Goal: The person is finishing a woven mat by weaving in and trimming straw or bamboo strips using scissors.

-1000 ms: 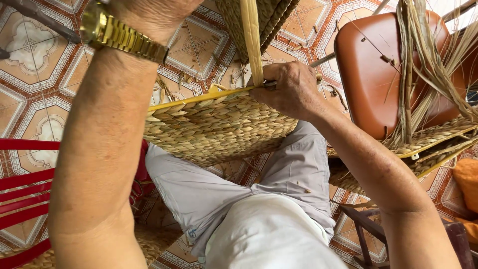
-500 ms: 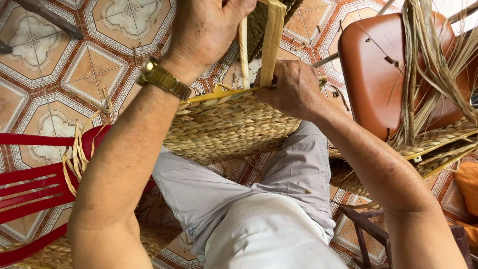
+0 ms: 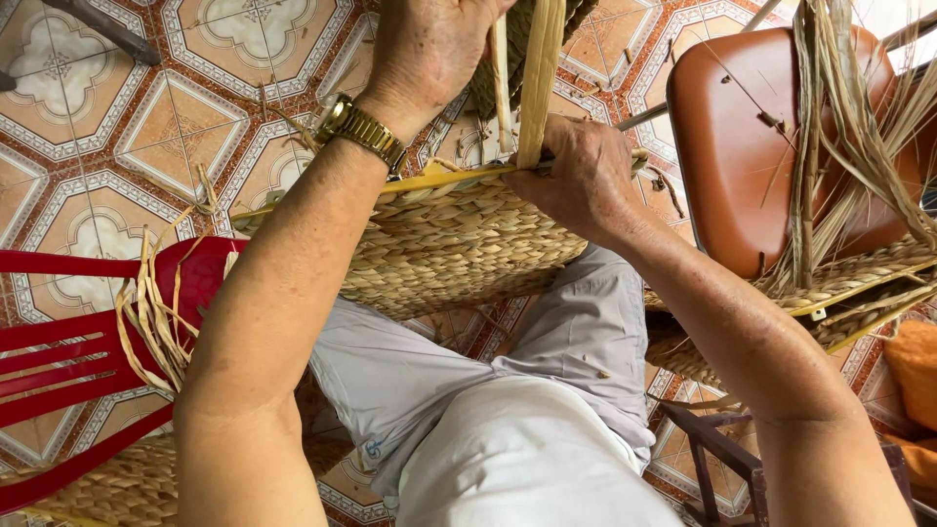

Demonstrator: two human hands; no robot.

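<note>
A half-woven straw basket (image 3: 459,244) with a yellow rim frame rests on my lap. My left hand (image 3: 429,49), with a gold watch on the wrist, grips the upright pale straw strands (image 3: 539,78) that rise from the rim. My right hand (image 3: 576,181) presses on the basket's rim at the base of those strands, fingers curled over the weave. Both hands touch the same bundle, the left one above the right one.
A red plastic chair (image 3: 88,342) with loose straw (image 3: 156,312) draped on it stands at the left. At the right is a brown chair seat (image 3: 742,146) with long dry straw (image 3: 839,127) and another woven piece (image 3: 859,283). Patterned floor tiles lie below.
My left arm has swung down and inward, bringing the hand onto the upright strands near the rim. My right hand has stayed on the rim. The view has shifted, showing more of the red chair.
</note>
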